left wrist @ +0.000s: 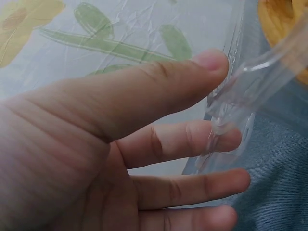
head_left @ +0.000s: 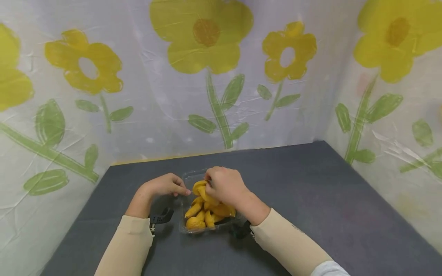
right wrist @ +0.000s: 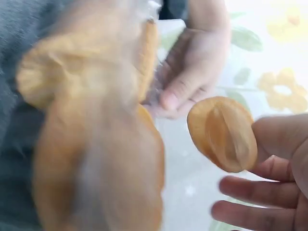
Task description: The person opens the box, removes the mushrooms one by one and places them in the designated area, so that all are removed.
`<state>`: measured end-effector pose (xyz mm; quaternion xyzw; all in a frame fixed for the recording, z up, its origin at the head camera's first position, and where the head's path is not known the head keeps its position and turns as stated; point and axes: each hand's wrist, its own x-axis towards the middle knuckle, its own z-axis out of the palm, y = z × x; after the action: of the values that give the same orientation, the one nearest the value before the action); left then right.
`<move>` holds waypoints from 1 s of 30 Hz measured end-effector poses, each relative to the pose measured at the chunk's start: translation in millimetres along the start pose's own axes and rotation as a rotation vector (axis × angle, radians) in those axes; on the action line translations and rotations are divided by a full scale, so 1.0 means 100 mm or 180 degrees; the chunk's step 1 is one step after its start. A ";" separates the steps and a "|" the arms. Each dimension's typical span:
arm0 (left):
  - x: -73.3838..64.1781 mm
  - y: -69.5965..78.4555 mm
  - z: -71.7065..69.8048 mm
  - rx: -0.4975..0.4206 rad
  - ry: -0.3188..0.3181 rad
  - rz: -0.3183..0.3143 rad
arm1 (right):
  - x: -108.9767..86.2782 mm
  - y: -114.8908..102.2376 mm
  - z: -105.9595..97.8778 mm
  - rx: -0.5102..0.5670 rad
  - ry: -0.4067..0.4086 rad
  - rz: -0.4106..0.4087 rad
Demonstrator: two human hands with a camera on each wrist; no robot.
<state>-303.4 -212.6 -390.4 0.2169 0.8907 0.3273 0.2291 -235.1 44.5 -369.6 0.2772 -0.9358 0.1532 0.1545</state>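
Note:
A clear plastic container [head_left: 182, 224] stands on the dark table, holding several yellow-orange pieces [head_left: 194, 210], some curved and some rounded. My left hand [head_left: 168, 184] pinches the container's left rim; in the left wrist view the thumb [left wrist: 207, 65] and forefinger lie on either side of the clear edge, with the other fingers extended. Over the container, my right hand [head_left: 226, 186] pinches a yellow-orange oval piece [right wrist: 221, 134] between thumb and forefinger. A hollow fold shows in its face. The other right fingers are loosely bent below it.
The dark table [head_left: 293, 184] extends around the container on all sides. White sheeting with painted flowers [head_left: 165, 126] hangs along its back and sides. A black wrist camera [head_left: 162, 216] sits beside the left wrist, close to the container.

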 end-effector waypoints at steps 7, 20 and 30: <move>0.01 0.01 -0.02 0.0034 0.0022 0.0050 | 0.00 0.12 -0.08 0.0149 -0.0070 0.0133; 0.04 0.01 -0.02 0.0047 0.0226 0.0057 | 0.02 0.22 -0.12 0.0234 -0.0123 0.0180; 0.09 -0.02 0.04 0.0118 0.0335 0.0012 | 0.00 0.31 -0.18 0.0271 -0.0448 0.0357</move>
<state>-309.3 -207.1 -396.9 0.2053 0.9070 0.3221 0.1773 -249.2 76.0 -359.6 0.2408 -0.9511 0.1814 0.0676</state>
